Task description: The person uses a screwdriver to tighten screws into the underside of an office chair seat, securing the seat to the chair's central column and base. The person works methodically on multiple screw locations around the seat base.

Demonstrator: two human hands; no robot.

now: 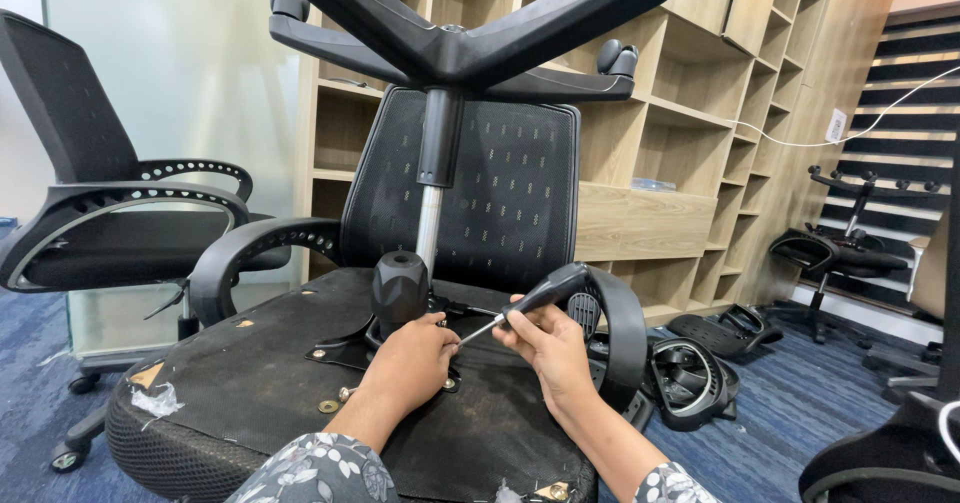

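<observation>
Screwdriver [528, 301] in our right hand [548, 348], black handle clamped in the fingers, metal shaft slanting down toward 8 o'clock with the tip at the black mechanism plate [345, 348] on the underside of the upturned chair seat [250, 383]. Our left hand [412, 363] sits just at 9 o'clock of the right one, curled down on the plate near the base of the knob [399, 288]; we cannot tell whether it grips anything, since the fingers hide whatever is beneath them. The two hands are close but not touching.

We see the seat lying upside down, filling the lower middle of the view, with brass-coloured fittings [329, 405] and torn tape [158, 400] on its black bottom. Gas lift column [430, 213] rises from the plate toward 12 o'clock and ends in the five-star base [470, 48] with casters [289, 3] at the top of the frame. Mesh backrest [500, 193] stands behind the column. One armrest [250, 253] curves at 9 o'clock of the knob, another armrest [615, 333] loops just at 3 o'clock of the right hand.

At 9 o'clock stands a second office chair [100, 213], upright. Wooden shelving [690, 163] fills the back. Loose black chair parts [690, 378] lie on the blue carpet [800, 413] at 3 o'clock, and a third chair [840, 248] stands farther off.
</observation>
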